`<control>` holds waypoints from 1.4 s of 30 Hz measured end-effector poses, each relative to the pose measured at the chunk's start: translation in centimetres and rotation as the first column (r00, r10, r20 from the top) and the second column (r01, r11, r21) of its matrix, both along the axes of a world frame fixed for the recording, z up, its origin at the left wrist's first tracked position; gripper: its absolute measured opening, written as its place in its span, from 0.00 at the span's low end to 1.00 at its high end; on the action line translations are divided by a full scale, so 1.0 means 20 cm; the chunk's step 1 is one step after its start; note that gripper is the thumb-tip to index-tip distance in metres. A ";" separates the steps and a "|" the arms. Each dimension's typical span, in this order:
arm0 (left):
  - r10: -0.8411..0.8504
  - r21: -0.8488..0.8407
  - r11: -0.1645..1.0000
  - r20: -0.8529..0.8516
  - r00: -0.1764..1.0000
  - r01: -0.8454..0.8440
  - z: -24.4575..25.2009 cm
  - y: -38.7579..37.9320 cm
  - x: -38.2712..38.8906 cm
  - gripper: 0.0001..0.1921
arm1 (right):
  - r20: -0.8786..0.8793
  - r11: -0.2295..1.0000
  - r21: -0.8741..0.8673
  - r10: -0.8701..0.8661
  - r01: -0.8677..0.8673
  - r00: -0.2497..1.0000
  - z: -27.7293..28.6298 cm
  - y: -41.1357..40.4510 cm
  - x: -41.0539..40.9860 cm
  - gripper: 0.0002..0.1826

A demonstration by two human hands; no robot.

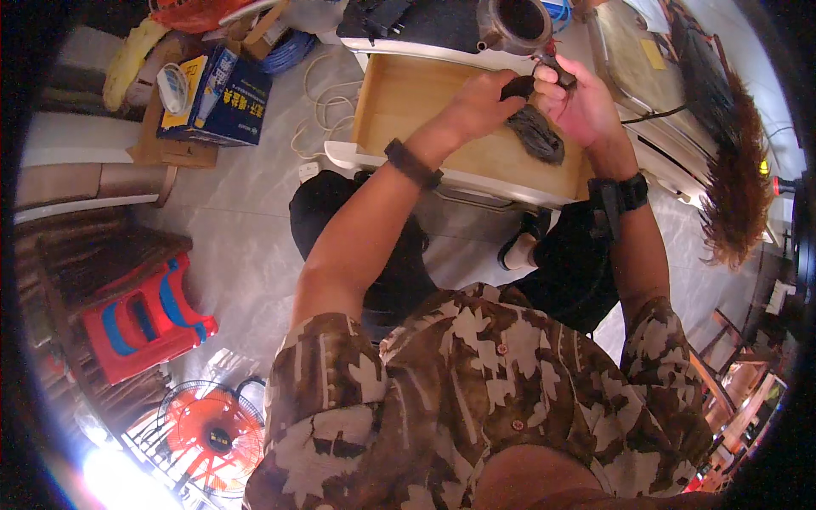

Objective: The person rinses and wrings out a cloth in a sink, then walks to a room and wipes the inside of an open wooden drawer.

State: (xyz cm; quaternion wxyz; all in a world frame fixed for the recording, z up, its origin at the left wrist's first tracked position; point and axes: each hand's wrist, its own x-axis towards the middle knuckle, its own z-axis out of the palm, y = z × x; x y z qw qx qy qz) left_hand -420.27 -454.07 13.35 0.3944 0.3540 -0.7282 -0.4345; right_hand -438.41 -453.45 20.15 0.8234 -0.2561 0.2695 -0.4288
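My left hand (481, 102) grips a dark, flat piece (517, 88) with its fingertips above an open wooden drawer (408, 95). Close to its right, my right hand (577, 102) is closed on a small dark object (561, 75) with a bit of red at its upper end; its exact kind cannot be told. A bundle of dark, hair-like material (537, 135) lies below the two hands, over the drawer. A metal pot with a spout (510, 29) stands just beyond the hands, its dark opening facing up.
A blue box (239, 105) and coiled blue cable (290, 52) are at the upper left, with a white cord (312, 95) on the floor. A red and blue plastic stool (150, 319) and an orange fan (217, 440) stand at the lower left. A brown feather duster (739, 178) hangs at the right.
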 end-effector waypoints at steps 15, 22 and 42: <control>0.251 -0.423 0.889 0.124 0.960 -0.178 0.37 0.03 0.25 0.14 | -0.402 0.984 -0.136 -0.160 0.114 0.902 -0.02 0.04 0.06 0.14; 0.275 -0.360 0.900 0.032 0.961 -0.246 0.39 -0.04 0.34 0.10 | -0.383 0.997 -0.065 0.017 -0.045 0.923 -0.05 0.08 0.09 0.11; 0.291 -0.283 0.906 -0.127 0.948 -0.316 0.15 -0.18 0.36 0.18 | -0.175 0.988 0.082 0.141 -0.128 0.974 -0.04 0.10 0.12 0.10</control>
